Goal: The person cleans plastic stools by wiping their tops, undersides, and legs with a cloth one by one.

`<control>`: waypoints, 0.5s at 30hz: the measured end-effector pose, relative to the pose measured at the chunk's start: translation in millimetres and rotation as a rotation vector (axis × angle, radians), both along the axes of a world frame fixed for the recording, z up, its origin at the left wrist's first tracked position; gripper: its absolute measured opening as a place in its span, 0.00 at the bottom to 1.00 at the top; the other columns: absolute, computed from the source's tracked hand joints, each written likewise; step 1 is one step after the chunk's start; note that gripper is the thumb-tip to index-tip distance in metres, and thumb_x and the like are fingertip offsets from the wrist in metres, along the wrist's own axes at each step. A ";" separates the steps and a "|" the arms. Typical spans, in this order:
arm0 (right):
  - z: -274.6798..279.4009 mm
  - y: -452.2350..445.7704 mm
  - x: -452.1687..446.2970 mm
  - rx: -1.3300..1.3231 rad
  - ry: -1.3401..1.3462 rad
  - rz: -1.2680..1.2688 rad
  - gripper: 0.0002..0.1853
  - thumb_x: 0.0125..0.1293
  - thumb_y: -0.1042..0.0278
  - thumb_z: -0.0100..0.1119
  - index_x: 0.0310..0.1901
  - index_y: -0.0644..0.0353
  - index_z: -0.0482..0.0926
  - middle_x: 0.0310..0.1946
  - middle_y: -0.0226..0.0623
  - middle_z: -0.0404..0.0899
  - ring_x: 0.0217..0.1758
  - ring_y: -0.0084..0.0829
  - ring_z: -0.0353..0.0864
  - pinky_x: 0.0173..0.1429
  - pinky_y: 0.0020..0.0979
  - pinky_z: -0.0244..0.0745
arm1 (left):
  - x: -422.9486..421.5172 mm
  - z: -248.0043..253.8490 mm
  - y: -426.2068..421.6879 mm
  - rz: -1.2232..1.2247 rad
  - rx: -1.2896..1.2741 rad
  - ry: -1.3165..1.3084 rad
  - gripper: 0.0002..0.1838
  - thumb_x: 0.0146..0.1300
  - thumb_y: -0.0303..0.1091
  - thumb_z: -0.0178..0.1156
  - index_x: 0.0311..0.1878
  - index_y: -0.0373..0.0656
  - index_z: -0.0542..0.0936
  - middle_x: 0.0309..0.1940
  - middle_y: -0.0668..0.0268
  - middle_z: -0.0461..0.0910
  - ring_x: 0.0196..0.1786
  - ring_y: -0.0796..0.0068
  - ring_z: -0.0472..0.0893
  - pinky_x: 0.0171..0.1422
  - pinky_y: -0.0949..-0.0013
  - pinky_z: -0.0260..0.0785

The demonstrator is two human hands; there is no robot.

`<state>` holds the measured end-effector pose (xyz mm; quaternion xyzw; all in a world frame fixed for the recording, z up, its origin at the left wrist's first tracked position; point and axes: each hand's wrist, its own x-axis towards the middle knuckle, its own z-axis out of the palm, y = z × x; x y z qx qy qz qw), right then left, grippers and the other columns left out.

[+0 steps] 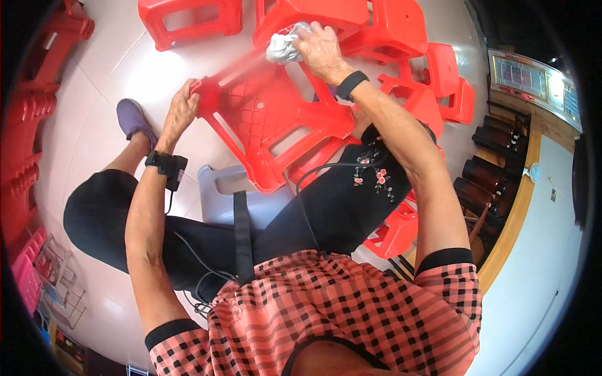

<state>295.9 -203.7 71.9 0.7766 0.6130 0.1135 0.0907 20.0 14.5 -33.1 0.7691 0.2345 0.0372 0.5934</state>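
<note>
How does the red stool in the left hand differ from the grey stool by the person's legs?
The red stool is bright; the grey stool is pale. The left hand grips the red stool; no hand touches the grey one. The red stool shows its ribbed underside; the person's legs partly hide the grey one. Both look plastic.

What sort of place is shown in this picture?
Probably a casual eatery or community hall, though I cannot be sure. The held red stool, similar stools beyond it and red stacks along the left edge suggest seating for many.
</note>
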 end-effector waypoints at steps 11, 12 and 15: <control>-92.4 0.6 -28.2 -0.300 0.093 -0.195 0.10 0.56 0.64 0.61 0.37 0.57 0.86 0.43 0.37 0.82 0.54 0.43 0.74 0.49 0.44 0.76 | 0.6 19.4 -7.7 0.001 -0.116 0.059 0.19 0.63 0.26 0.45 0.57 0.41 0.73 0.31 0.68 0.73 0.33 0.78 0.71 0.40 0.71 0.68; -112.7 0.3 -30.2 -0.349 0.095 -0.190 0.11 0.56 0.64 0.61 0.38 0.58 0.86 0.43 0.37 0.82 0.55 0.43 0.74 0.49 0.45 0.76 | 0.2 21.9 -5.8 -0.004 -0.107 0.077 0.19 0.63 0.27 0.45 0.57 0.41 0.73 0.31 0.67 0.74 0.33 0.77 0.72 0.41 0.70 0.69; -142.6 0.7 -41.9 -0.505 0.303 -0.433 0.13 0.59 0.64 0.59 0.43 0.56 0.86 0.50 0.39 0.82 0.60 0.43 0.74 0.52 0.48 0.77 | -1.4 20.2 -5.0 0.002 -0.008 0.103 0.19 0.64 0.27 0.45 0.58 0.40 0.73 0.35 0.61 0.76 0.37 0.72 0.75 0.46 0.66 0.70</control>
